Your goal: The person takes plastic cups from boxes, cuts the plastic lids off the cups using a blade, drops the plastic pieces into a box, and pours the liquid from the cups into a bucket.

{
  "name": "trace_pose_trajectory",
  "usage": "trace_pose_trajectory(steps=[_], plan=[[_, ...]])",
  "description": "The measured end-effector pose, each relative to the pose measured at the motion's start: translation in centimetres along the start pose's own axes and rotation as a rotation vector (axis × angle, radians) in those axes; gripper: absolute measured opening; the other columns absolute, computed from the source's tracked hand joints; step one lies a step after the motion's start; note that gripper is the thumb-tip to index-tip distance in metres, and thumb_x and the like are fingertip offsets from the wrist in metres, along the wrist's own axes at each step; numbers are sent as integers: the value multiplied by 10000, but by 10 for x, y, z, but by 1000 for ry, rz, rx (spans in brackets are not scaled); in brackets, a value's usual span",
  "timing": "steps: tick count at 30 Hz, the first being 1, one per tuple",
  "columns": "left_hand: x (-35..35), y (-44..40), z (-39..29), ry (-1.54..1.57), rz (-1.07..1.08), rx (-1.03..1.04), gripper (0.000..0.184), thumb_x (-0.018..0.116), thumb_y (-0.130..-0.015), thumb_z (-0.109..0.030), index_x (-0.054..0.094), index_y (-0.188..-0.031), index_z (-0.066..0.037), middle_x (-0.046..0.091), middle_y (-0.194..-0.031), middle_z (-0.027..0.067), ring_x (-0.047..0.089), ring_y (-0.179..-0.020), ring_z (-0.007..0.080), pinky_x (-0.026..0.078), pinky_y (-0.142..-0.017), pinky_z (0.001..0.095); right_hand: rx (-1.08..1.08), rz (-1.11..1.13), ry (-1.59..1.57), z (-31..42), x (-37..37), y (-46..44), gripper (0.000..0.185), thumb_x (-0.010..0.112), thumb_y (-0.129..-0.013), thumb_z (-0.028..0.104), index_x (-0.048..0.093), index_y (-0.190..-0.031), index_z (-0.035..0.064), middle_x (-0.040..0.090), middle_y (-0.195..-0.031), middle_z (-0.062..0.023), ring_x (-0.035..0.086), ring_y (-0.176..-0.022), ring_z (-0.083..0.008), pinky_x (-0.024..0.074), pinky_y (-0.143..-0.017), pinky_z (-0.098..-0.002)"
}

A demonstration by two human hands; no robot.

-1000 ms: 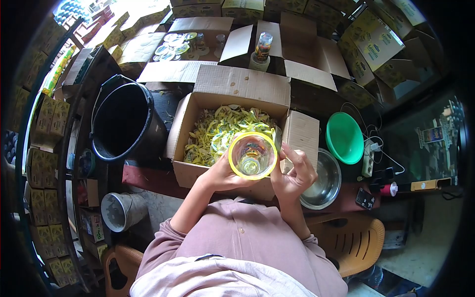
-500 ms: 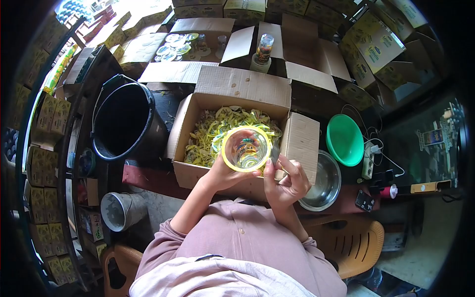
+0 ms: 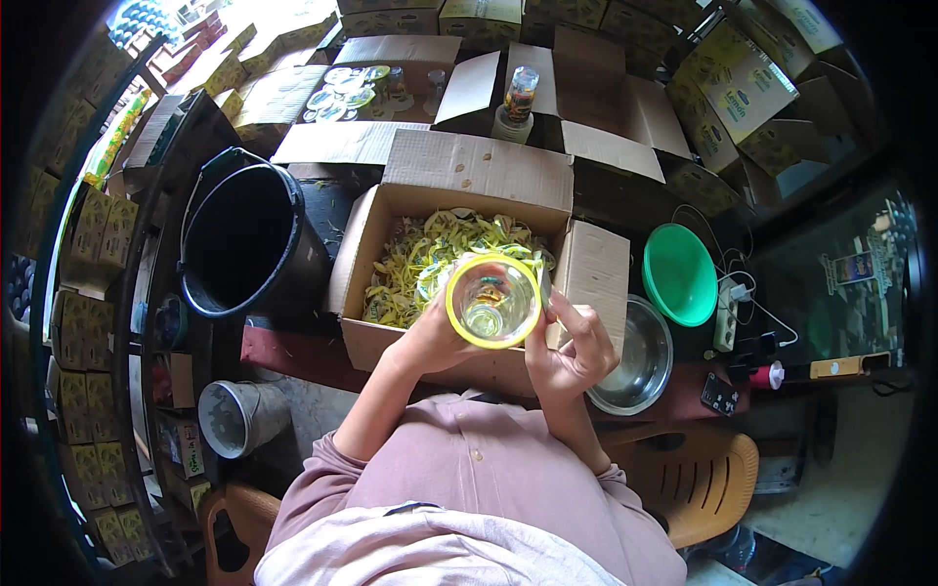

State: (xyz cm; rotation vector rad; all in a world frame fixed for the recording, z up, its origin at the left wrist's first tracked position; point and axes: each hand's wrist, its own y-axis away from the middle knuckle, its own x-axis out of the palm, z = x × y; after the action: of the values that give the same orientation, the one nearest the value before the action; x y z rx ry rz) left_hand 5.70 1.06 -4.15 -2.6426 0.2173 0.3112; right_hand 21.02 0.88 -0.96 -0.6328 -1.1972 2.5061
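My left hand (image 3: 428, 340) is wrapped round a clear plastic cup (image 3: 484, 320) with a yellow rim, its mouth tilted up toward me. At the right side of the rim, my right hand (image 3: 572, 354) pinches a thin, flat grey blade (image 3: 546, 277), its edge up against the rim. Whether it cuts in cannot be seen. Below and behind the cup stands an open cardboard box (image 3: 479, 161), with a heap of curly yellow-green strips (image 3: 415, 259) in it.
A black bucket (image 3: 244, 239) stands left of the box, a grey pail (image 3: 234, 415) lower down. On the right are green bowls (image 3: 680, 273), a metal basin (image 3: 645, 361), a power strip (image 3: 726, 322) and a phone (image 3: 720, 396). Stacked cups (image 3: 522, 93) stand behind.
The cup has shifted slightly right and down, and its mouth has tilted a little. The blade and right hand stay at the rim's right side, the fingers slightly moved.
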Motion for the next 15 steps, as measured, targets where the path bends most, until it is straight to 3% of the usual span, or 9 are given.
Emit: trace_pose_trajectory(steps=[3,9,12,15], plan=[[-1,-2,-10,10,40,-7,659,776,-594,-126,429,-1144,-21,429,-1160,125,441,-1091,272,384,-914,365,20,19,-44,-7,0,-3,310,681,-608,-40,656,-900,62,598,-664,-56,580,-557,-135,460,-513,-246],[5,-4,-7,224,-18,-71,808,764,-623,-95,247,-1242,-44,437,-1157,131,437,-1120,227,381,-941,352,164,-26,-77,-6,-1,-4,299,675,-629,-47,657,-902,71,593,-651,-46,577,-558,-122,459,-517,-242],[2,-10,-3,339,-4,-4,831,745,-648,-69,174,-1251,-52,450,-1150,136,432,-1132,222,378,-946,356,125,-8,-68,-9,-1,-2,272,679,-642,-36,655,-894,64,588,-644,-42,579,-557,-117,459,-512,-241],[1,-13,-8,286,-25,46,722,702,-693,-62,221,-1231,-38,454,-1151,139,426,-1138,241,344,-969,369,108,16,-78,-8,-1,1,261,685,-643,-30,652,-887,56,588,-644,-46,580,-550,-119,460,-510,-237]])
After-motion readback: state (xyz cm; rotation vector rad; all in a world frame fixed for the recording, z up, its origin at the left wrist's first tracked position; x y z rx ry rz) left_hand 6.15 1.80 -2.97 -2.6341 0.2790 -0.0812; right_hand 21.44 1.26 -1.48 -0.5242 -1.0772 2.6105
